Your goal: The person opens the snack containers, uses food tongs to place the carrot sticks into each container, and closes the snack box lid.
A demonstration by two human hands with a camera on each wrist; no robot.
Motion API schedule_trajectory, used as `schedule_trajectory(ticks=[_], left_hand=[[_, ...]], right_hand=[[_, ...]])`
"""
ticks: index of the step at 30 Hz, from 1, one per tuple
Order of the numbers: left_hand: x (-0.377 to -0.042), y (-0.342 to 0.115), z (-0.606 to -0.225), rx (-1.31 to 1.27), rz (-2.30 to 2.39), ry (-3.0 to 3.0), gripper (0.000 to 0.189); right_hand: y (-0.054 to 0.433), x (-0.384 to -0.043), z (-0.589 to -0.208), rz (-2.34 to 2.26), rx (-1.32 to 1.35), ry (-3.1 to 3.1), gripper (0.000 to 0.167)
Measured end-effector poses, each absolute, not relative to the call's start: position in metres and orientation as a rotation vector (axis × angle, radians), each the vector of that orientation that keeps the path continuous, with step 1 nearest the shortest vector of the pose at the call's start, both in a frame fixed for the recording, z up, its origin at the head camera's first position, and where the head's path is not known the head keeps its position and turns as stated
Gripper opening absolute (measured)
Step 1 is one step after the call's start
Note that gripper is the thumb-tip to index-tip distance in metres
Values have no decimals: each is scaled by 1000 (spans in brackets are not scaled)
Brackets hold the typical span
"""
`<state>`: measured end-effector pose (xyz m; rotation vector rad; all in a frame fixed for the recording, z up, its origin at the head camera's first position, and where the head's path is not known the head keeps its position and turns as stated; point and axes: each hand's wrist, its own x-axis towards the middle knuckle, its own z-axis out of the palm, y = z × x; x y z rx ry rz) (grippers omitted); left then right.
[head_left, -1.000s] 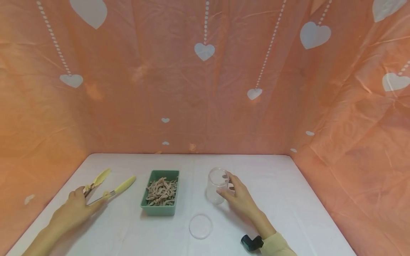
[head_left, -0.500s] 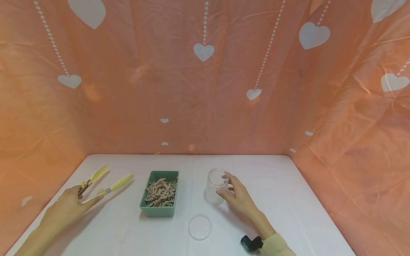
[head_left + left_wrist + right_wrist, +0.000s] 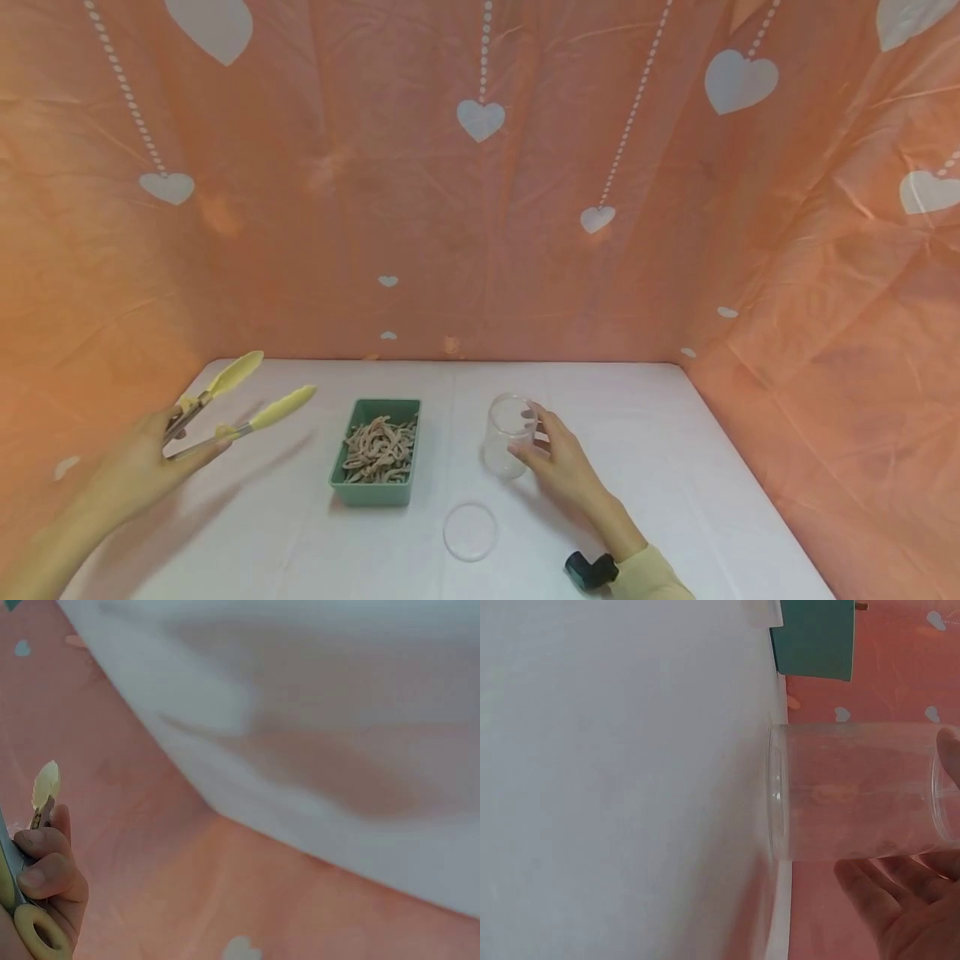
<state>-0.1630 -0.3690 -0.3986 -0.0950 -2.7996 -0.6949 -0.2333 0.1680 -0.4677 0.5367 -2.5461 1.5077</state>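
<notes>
My left hand (image 3: 138, 458) grips a pair of tongs (image 3: 281, 407) with yellow tips, raised above the table's left side. The tips stand apart with nothing between them. In the left wrist view the fingers (image 3: 51, 871) curl round the metal handle. My right hand (image 3: 566, 471) holds a clear jar (image 3: 501, 457) that stands upright and uncapped on the table, thumb and fingers on its right side. A green rectangular container (image 3: 372, 495) full of brown, twisted strips (image 3: 378, 450) sits between the hands. What the strips are made of I cannot tell.
A clear round lid (image 3: 470, 532) lies flat in front of the jar. Near my right wrist is a black device (image 3: 590, 571). The white table (image 3: 637, 417) is walled by orange cloth (image 3: 480, 250) with white hearts at the back and sides.
My left hand first shifts slightly left, then lifts the tongs higher off the table, their tips staying apart. The right hand, the jar, the container and the lid stay in place.
</notes>
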Motion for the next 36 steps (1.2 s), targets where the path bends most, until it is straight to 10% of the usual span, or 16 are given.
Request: schedule_trajectory(ticks=[12,36], left_hand=[[-151,-353,-372,-132,-498,-2921,90],[-157,-295,-356,-448,-334,-2989,81]], right_hand=[[169,-233,-468,1522,519,-2543,73],[168,-234,-468,1505,536,-2537,72]])
